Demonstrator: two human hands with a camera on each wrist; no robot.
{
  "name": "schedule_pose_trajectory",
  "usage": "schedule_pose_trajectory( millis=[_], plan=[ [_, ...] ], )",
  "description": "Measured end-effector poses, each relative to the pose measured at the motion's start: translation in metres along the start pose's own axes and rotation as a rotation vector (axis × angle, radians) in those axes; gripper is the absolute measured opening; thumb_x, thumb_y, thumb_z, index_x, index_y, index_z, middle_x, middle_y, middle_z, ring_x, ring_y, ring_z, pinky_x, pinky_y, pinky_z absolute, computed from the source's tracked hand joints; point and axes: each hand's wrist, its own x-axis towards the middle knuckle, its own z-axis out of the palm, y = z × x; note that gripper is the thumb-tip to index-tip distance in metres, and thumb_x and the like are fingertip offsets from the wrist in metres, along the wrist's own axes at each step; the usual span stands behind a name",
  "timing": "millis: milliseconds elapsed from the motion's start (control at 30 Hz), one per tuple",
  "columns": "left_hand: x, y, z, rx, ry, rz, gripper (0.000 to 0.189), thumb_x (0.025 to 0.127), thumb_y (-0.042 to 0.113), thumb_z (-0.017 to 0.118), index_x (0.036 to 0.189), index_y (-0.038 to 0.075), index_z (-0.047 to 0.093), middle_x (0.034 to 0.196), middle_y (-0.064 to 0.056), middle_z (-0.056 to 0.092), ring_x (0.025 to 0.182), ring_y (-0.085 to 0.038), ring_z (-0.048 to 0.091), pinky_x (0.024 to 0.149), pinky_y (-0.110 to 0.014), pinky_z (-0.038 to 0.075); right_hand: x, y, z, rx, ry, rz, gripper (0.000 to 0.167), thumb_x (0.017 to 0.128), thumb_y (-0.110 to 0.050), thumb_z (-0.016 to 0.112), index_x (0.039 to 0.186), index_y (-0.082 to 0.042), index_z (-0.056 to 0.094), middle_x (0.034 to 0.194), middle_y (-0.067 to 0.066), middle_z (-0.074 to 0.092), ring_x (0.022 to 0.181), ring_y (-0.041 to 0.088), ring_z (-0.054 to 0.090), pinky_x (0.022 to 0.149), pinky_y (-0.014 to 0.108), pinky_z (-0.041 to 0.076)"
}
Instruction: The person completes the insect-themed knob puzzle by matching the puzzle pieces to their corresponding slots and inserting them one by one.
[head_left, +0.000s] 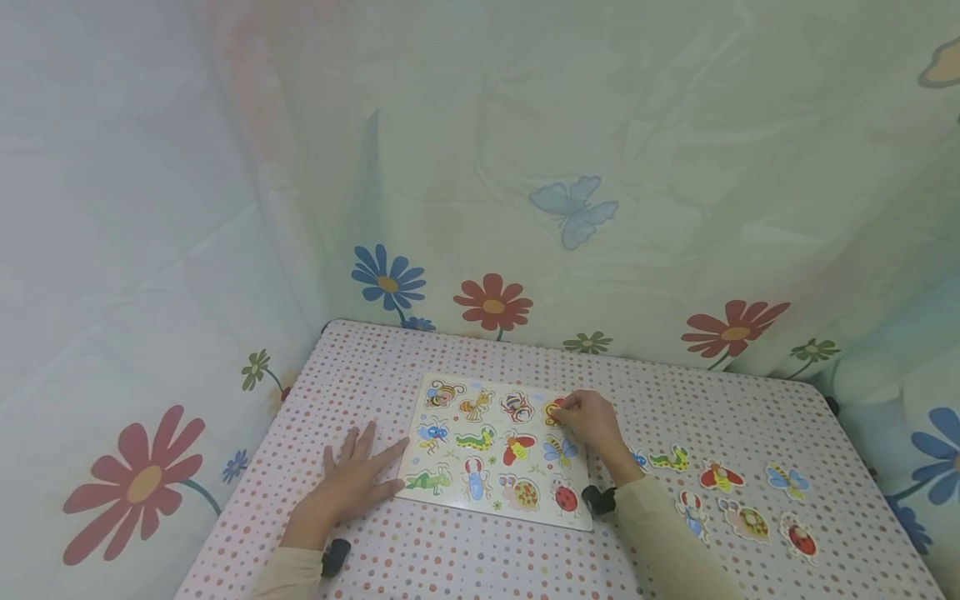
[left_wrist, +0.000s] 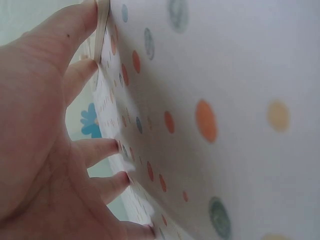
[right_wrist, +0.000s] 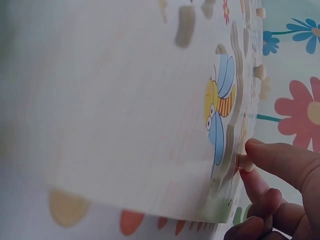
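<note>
Backdrop: pale hanging cloth [head_left: 660, 125] printed with flowers and a butterfly; below it a table with a dotted cloth [head_left: 450, 567]. A picture board [head_left: 540, 513] of insects lies flat on it, near the person.

Right hand [head_left: 596, 425] at the board's far right corner. Thumb and index finger are pinched together on the small knob [right_wrist: 245, 162] of a yellow-and-red piece [head_left: 551, 414]. The piece sits at its place on the board; cannot tell whether it is fully seated.

Left hand [head_left: 348, 483] spread, fingers apart, gripping nothing; two digits touch the board's left edge, others rest on the cloth.

Loose pieces lie right of the board, among them a caterpillar [head_left: 669, 458], a snail [head_left: 746, 518] and a ladybird [head_left: 799, 537].

Handling judgement: keep the knob upright, turn slightly until outlines agree, then press evenly. Left fingers should brace the edge against sliding.
</note>
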Motion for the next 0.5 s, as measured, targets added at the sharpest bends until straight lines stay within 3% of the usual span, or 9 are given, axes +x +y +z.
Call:
schedule_pose_trajectory(
  millis=[500],
  plan=[
    [-0.002, 0.002, -0.002, 0.020, -0.002, 0.002, 0.062, 0.096, 0.047, 0.062, 0.153, 0.036, 0.041, 0.165, -0.021, 0.007, 0.148, -0.050, 0.001, 0.108, -0.078, -0.001, -0.007, 0.004, -0.011, 0.053, 0.037, -0.014, 0.023, 0.091, -0.024, 0.073, 0.102, -0.004, 0.072, 0.078, 0.006, 0.058, 0.067, 0.021, 0.051, 0.052, 0.031, 0.043]
  ],
)
